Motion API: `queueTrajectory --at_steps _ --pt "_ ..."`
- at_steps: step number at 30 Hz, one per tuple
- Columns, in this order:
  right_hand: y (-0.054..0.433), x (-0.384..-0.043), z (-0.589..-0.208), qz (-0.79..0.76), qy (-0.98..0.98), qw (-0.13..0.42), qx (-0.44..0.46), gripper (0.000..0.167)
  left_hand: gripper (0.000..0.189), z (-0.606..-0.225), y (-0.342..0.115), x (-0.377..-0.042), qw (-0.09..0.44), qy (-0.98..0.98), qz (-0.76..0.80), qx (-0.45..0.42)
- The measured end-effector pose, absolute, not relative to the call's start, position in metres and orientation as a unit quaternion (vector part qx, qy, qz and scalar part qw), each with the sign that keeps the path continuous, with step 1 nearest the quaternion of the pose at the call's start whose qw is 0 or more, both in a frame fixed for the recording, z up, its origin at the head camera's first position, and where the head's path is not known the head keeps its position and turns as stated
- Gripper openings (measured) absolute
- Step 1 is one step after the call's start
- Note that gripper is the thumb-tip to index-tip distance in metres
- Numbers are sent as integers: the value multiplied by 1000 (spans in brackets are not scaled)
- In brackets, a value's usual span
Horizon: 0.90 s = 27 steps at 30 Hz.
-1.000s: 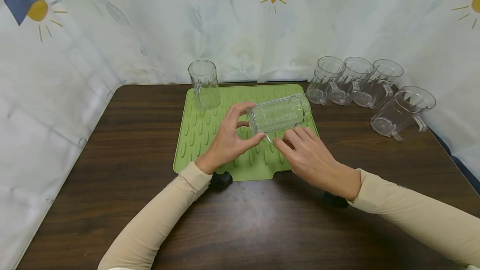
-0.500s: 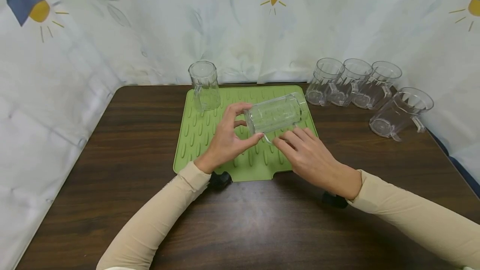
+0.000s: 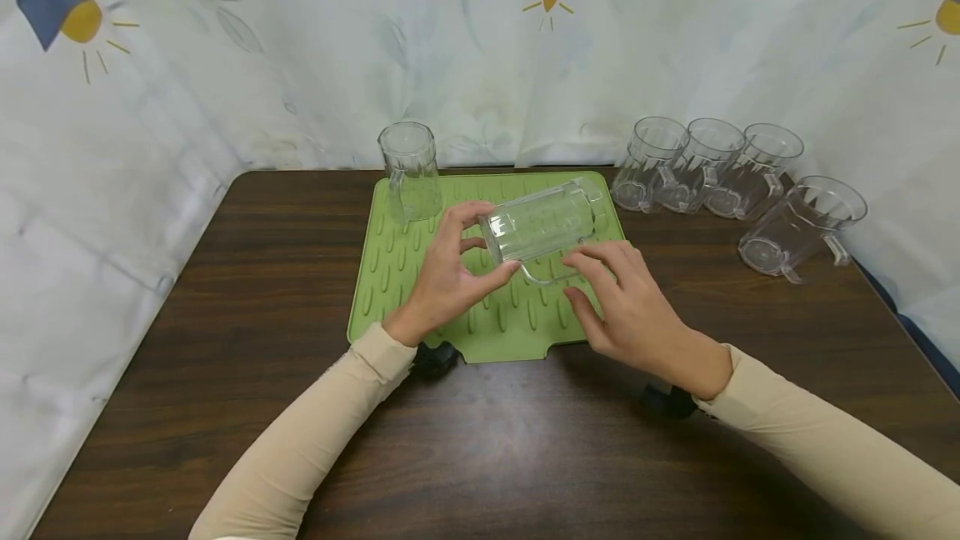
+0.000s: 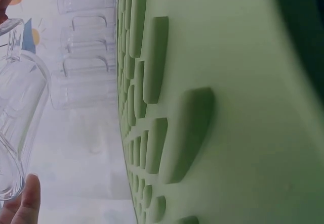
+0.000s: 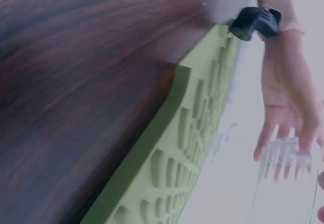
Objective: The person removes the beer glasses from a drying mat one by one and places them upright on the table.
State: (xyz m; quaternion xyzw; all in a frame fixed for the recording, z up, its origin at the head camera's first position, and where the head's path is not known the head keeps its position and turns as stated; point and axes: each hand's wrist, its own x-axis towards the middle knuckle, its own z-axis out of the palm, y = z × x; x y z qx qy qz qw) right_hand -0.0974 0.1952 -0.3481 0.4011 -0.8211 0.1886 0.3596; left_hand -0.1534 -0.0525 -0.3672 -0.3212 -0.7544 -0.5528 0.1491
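Note:
A clear glass mug [image 3: 543, 223] lies sideways in the air over the green ridged mat [image 3: 502, 348], its handle toward me. My left hand [image 3: 450, 273] grips the mug's left end between thumb and fingers. Its fingers [image 4: 30, 198] show at the mug's base [image 4: 7, 171] in the left wrist view. Beside the handle, my right hand [image 3: 637, 311] has thumb and index finger parted, fingertips right by the handle's far end. In the right wrist view the left hand [image 5: 291, 97] holds the mug [image 5: 283, 188], which is pale and partly cut off.
Another clear mug [image 3: 414, 182] stands upright on the mat's back left corner. Several more upright mugs stand at the table's back right, the nearest mug [image 3: 795, 223] slightly apart. A white patterned curtain [image 3: 315, 65] hangs behind the dark wooden table [image 3: 480, 457].
My right hand has let go of the mug's handle, its thumb and fingers now spread apart. The mug, in my left hand, has shifted slightly left and up in view.

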Motion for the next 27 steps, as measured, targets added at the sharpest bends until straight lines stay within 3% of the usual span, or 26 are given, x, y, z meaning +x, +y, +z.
queueTrajectory --at_steps 5,10,18,27 --pt "197 -100 -349 275 -824 352 349 37 70 -367 -56 -154 150 -755 -550 -323" --pt "199 -100 -348 363 -826 330 277 26 71 -366 -57 -154 152 -754 -551 -324" --pt "196 -99 -351 572 -775 214 161 25 71 -365 -57 -155 165 -750 -555 -318" --pt "186 -101 -357 734 -663 134 57 11 71 -366 -57 -156 170 -753 -552 -314"
